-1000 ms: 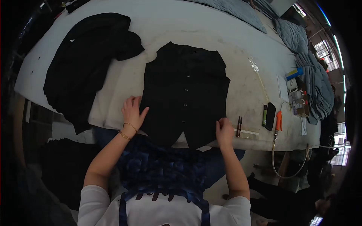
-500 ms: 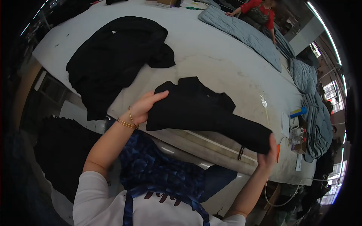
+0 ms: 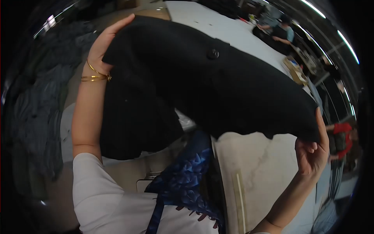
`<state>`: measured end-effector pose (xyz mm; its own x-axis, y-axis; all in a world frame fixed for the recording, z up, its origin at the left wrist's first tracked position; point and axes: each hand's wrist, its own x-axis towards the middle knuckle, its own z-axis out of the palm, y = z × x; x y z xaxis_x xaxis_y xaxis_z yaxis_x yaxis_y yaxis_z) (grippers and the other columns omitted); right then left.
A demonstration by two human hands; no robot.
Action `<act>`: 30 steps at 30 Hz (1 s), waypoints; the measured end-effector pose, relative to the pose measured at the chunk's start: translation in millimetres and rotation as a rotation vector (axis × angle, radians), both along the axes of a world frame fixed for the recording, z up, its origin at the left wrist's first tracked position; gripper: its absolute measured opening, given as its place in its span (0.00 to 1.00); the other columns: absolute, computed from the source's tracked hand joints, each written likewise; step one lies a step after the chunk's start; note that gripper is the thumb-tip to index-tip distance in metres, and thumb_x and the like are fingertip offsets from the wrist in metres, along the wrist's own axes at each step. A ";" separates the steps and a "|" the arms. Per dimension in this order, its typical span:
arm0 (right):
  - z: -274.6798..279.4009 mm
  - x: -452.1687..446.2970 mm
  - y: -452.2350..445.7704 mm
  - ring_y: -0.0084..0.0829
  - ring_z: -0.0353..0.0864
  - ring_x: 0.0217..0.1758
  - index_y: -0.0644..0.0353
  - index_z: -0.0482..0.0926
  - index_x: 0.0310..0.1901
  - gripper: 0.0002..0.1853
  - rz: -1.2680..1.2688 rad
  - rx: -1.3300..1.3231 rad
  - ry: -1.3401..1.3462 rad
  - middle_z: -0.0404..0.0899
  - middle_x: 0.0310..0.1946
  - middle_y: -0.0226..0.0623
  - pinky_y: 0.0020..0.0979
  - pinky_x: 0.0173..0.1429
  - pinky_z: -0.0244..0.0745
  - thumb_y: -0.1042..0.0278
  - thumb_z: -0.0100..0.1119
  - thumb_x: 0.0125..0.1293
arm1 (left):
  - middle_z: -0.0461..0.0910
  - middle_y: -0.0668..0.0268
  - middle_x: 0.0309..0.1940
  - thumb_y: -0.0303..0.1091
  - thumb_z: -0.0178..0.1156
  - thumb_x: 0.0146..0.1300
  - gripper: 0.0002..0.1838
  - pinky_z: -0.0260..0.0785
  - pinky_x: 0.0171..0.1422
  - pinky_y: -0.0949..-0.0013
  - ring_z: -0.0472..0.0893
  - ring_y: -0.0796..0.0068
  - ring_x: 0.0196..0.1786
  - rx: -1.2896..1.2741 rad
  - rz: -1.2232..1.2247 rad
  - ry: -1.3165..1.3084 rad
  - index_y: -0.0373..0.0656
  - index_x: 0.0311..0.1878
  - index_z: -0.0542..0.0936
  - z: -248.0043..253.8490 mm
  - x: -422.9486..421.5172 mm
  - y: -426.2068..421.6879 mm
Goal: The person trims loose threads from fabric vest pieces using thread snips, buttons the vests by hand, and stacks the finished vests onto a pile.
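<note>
A black garment (image 3: 241,91) hangs spread between my two hands, raised in front of me, with a dark round button (image 3: 213,54) on its upper part. My left hand (image 3: 104,46) grips its upper left end, the thumb side lying along the edge; gold bangles circle that wrist. At the lower right end, my right hand (image 3: 314,154) pinches the cloth between thumb and fingers. The lower left of the garment droops in a wide flap. Much of the table behind is hidden by the cloth.
The pale worktable (image 3: 261,167) runs behind and below the garment. Piled dark clothes (image 3: 37,97) stand at the left. One co-worker (image 3: 282,33) is at the far upper right, another person in red (image 3: 343,140) at the right edge. A cardboard box (image 3: 295,70) sits on the table's far side.
The view has swung to the left. My hands have lifted the garment higher and drawn further apart, so it now spreads wide and its button faces me.
</note>
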<state>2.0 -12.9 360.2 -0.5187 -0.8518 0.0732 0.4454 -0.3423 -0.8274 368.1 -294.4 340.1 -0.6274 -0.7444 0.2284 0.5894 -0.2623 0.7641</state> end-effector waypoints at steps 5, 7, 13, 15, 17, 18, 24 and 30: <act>-39.8 84.8 -123.7 0.11 0.73 0.21 0.54 0.77 0.40 0.05 0.219 0.081 0.152 0.80 0.30 0.23 0.13 0.17 0.59 0.65 0.55 0.69 | 0.76 0.64 0.57 0.35 0.55 0.68 0.26 0.72 0.56 0.74 0.78 0.77 0.55 -0.168 0.847 -0.277 0.39 0.67 0.66 8.3 127.1 24.5; -70.2 98.0 -165.1 0.12 0.72 0.20 0.55 0.77 0.36 0.06 0.440 0.152 0.219 0.79 0.27 0.23 0.14 0.19 0.62 0.64 0.56 0.69 | 0.72 0.60 0.60 0.39 0.61 0.65 0.37 0.71 0.56 0.75 0.76 0.76 0.57 -0.122 0.997 -0.543 0.33 0.71 0.56 -3.9 147.9 32.9; -252.9 153.6 -229.1 0.16 0.70 0.16 0.57 0.78 0.32 0.09 0.688 0.469 0.274 0.76 0.23 0.25 0.17 0.20 0.63 0.64 0.56 0.68 | 0.79 0.71 0.39 0.38 0.60 0.65 0.14 0.71 0.44 0.75 0.78 0.81 0.40 0.068 0.790 -0.988 0.38 0.46 0.78 -161.5 232.1 34.0; -319.1 156.4 -229.2 0.20 0.74 0.19 0.56 0.78 0.38 0.04 0.668 0.634 0.373 0.74 0.22 0.25 0.19 0.20 0.65 0.68 0.59 0.66 | 0.80 0.67 0.40 0.37 0.59 0.64 0.15 0.72 0.46 0.72 0.79 0.76 0.42 0.047 0.750 -1.409 0.37 0.48 0.77 -266.0 263.3 21.7; -350.9 151.6 -214.9 0.23 0.78 0.24 0.60 0.73 0.52 0.15 0.697 0.706 0.441 0.76 0.29 0.29 0.20 0.24 0.69 0.70 0.59 0.65 | 0.77 0.57 0.49 0.39 0.58 0.64 0.22 0.70 0.55 0.66 0.77 0.64 0.51 -0.003 0.729 -1.888 0.37 0.57 0.73 -310.8 256.2 30.7; -355.8 146.7 -206.6 0.23 0.79 0.25 0.61 0.70 0.57 0.19 0.717 0.709 0.459 0.76 0.31 0.30 0.20 0.25 0.70 0.71 0.59 0.65 | 0.74 0.51 0.56 0.41 0.58 0.64 0.26 0.67 0.61 0.63 0.74 0.56 0.59 0.003 0.719 -2.045 0.37 0.62 0.69 -307.0 226.7 37.7; -361.9 64.1 -128.2 0.25 0.80 0.28 0.61 0.69 0.58 0.20 0.511 0.496 0.867 0.78 0.36 0.33 0.23 0.30 0.74 0.72 0.57 0.65 | 0.49 0.53 0.74 0.59 0.48 0.66 0.36 0.41 0.75 0.45 0.48 0.54 0.76 -0.606 0.770 -1.866 0.50 0.72 0.59 -307.3 116.0 42.2; -410.2 -71.7 3.0 0.38 0.80 0.42 0.66 0.73 0.52 0.16 -0.063 0.712 1.297 0.78 0.44 0.47 0.34 0.44 0.76 0.75 0.55 0.61 | 0.46 0.58 0.75 0.63 0.39 0.68 0.35 0.32 0.75 0.39 0.42 0.57 0.78 -0.780 0.370 -1.884 0.58 0.74 0.55 -322.2 41.7 30.4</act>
<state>-69.7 -9.9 -50.0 -0.4560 -0.8854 0.0897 -0.7180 0.3065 -0.6250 409.8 -264.0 17.9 -0.2953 -0.9488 -0.1124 -0.9367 0.2643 0.2295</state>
